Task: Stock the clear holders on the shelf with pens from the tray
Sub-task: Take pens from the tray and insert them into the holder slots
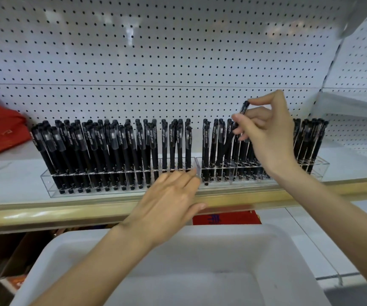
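so the right hand (268,133) pinched a slim black plastic pen (243,109) above the clear acrylic holder (319,171). left hand (169,202) lay flat, fingers straight, holding nothing, over the white plastic tray (284,246).

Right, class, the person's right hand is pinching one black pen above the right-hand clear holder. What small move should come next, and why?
Probably lower the black capped pen straight down into a free slot of the right clear acrylic holder. The right hand pinches it by its top, raised above its seated neighbours, and the open left hand lies by that holder's left end.
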`<state>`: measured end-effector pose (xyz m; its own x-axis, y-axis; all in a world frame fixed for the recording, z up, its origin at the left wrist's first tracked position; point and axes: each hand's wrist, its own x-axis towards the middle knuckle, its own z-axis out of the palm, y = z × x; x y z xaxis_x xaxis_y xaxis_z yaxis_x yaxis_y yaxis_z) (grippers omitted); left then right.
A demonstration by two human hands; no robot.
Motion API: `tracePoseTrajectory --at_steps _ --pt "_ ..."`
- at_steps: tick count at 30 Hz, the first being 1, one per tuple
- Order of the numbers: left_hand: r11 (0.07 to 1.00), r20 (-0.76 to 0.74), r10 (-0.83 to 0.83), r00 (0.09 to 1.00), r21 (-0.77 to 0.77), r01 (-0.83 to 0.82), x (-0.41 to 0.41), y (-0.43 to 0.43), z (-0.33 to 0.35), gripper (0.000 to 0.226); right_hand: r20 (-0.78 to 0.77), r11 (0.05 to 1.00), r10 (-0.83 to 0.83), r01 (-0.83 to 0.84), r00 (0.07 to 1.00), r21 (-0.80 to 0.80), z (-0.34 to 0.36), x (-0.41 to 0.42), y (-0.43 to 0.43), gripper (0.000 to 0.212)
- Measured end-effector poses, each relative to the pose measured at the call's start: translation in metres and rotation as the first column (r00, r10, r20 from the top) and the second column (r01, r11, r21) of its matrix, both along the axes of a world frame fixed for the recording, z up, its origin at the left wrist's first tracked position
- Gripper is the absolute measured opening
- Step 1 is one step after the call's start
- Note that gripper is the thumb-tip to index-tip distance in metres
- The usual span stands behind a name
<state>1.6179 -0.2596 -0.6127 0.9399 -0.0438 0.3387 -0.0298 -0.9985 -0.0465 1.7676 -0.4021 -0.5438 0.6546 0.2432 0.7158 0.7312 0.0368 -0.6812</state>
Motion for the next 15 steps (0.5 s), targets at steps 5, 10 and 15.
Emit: tracePoseTrajectory --at_steps 5,10,15 --pt "1.000 -0.001 0.011 1.000 0.022 -0.011 0.007 -0.001 -0.001 0.052 0.042 0.988 0.019 -0.013 0.999 -0.151 -0.009 0.000 0.009 0.028" --pt "0.999 -0.006 -0.017 1.000 0.032 0.017 0.010 0.001 -0.002 0.057 0.134 0.932 -0.050 0.094 0.990 -0.349 -0.020 0.010 0.009 0.024" --pt "0.999 -0.002 -0.033 0.999 0.018 0.033 0.009 0.002 -0.003 0.069 0.247 0.905 -0.103 0.194 0.964 -0.378 -0.024 0.015 0.010 0.020"
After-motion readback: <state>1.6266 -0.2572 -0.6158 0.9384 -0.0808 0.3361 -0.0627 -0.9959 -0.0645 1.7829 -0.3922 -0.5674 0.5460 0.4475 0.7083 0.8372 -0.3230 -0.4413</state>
